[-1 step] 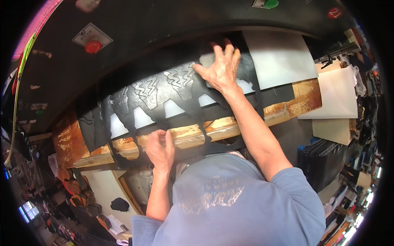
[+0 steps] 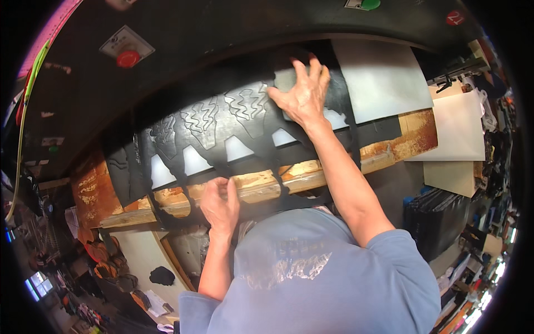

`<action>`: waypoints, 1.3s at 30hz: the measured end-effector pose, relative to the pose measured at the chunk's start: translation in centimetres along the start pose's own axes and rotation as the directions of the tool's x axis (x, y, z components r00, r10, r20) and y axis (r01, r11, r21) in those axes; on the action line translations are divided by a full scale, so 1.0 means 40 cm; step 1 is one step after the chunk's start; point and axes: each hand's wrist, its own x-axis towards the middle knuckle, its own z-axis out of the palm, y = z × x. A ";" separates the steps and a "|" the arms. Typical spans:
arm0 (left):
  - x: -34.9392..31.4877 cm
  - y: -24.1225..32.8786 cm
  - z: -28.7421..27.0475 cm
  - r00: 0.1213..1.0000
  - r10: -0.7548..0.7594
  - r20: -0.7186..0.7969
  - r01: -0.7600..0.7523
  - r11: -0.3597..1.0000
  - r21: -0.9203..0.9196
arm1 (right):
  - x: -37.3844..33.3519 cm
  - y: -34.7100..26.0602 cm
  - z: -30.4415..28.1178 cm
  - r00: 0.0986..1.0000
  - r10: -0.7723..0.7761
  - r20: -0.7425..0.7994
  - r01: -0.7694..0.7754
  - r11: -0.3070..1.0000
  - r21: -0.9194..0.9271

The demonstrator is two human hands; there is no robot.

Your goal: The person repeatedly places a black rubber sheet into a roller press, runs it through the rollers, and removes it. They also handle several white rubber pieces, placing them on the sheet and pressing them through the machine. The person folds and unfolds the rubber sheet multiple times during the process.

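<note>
A black sheet [image 2: 231, 158] with cut-out gaps lies over a worn board. Zigzag-patterned tapered pieces [image 2: 247, 106] show on it in a row. My right hand [image 2: 305, 94] reaches over the sheet's far right part, fingers spread and thumb out. Beneath it lies a pale grey-green block [image 2: 285, 79], partly covered by the palm; the fingertips reach past its far edge. My left hand [image 2: 219, 203] is at the board's near edge, fingers curled in, beside a hanging strip of the sheet. Whatever those fingers hold, if anything, is hidden.
A dark machine beam [image 2: 222, 33] with a red button [image 2: 128, 59] and a green button [image 2: 370, 4] spans the far side. The wooden board [image 2: 414, 131] sticks out at right, near a pale plate [image 2: 384, 80]. A stack of black sheets [image 2: 436, 222] stands lower right.
</note>
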 end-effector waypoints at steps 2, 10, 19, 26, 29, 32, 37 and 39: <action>-0.018 0.002 -0.021 0.997 0.072 0.026 -0.072 0.997 -0.002 | -0.035 0.003 0.009 0.995 0.006 -0.103 0.010 0.989 0.148; 0.236 -0.090 -0.217 0.988 0.110 -0.112 -0.089 0.979 0.181 | 0.025 0.128 -0.179 0.958 0.179 0.226 -0.288 0.571 0.769; 0.366 -0.262 -0.204 0.979 -0.138 -0.149 0.176 0.944 0.280 | -0.043 0.280 -0.215 1.000 0.009 0.007 -0.009 0.998 -0.064; 0.360 -0.188 -0.237 0.962 -0.268 -0.052 0.272 0.924 0.267 | -0.035 -0.056 -0.111 0.946 -0.302 0.117 0.244 0.902 0.357; 0.357 -0.171 -0.245 0.982 -0.183 -0.050 0.189 0.930 0.315 | -0.057 -0.229 0.009 0.753 -0.650 0.100 0.489 0.655 0.576; 0.344 -0.147 -0.260 0.943 -0.333 -0.023 0.333 0.933 0.137 | -0.079 -0.346 0.126 0.618 -0.775 0.130 0.534 0.536 0.653; 0.250 -0.083 -0.267 0.748 -0.630 0.210 0.636 0.588 -0.500 | -0.104 -0.392 0.212 0.518 -0.826 0.221 0.593 0.533 0.603; 0.232 -0.088 -0.256 0.735 -0.659 0.161 0.597 0.516 -0.614 | -0.108 -0.384 0.222 0.528 -0.827 0.193 0.592 0.521 0.615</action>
